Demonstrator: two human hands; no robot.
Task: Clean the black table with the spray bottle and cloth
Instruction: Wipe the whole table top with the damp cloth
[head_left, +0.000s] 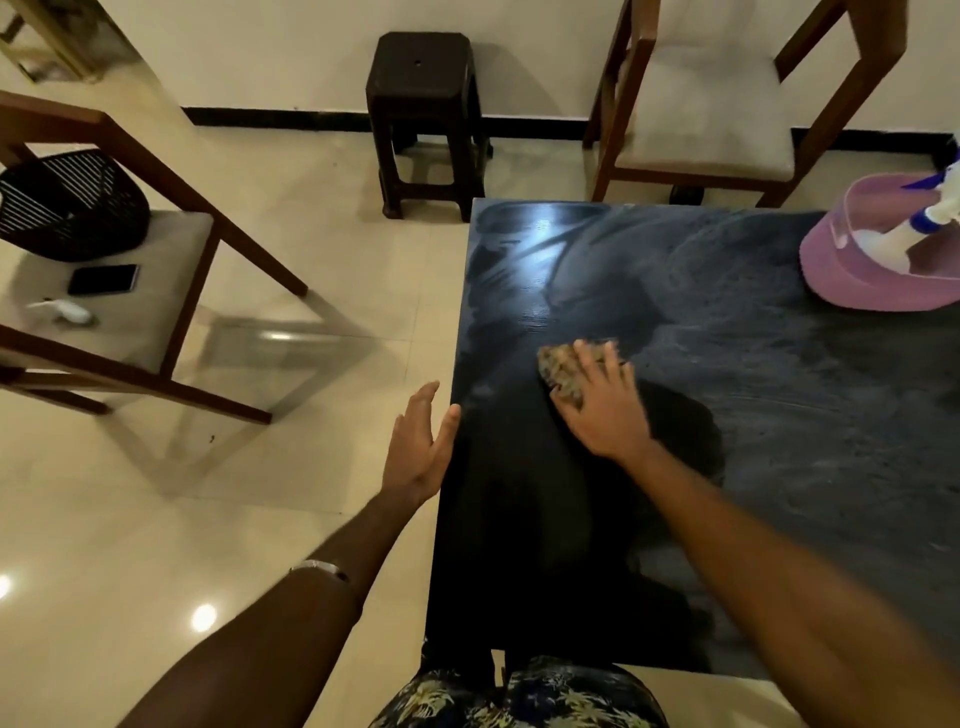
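Observation:
The black table (753, 415) fills the right half of the view, its top streaked with wet smears. My right hand (602, 405) lies flat on a brownish cloth (561, 371), pressing it onto the table near the left side. My left hand (421, 447) is open with fingers apart, its thumb against the table's left edge, holding nothing. The white spray bottle with a blue nozzle (930, 213) stands in a pink tub (862, 280) at the table's far right corner.
A dark plastic stool (423, 119) stands by the wall beyond the table. A wooden chair (717, 114) is at the back right. Another wooden chair (119, 312) at left holds a phone (104, 279), a black basket (67, 208) and a small white item.

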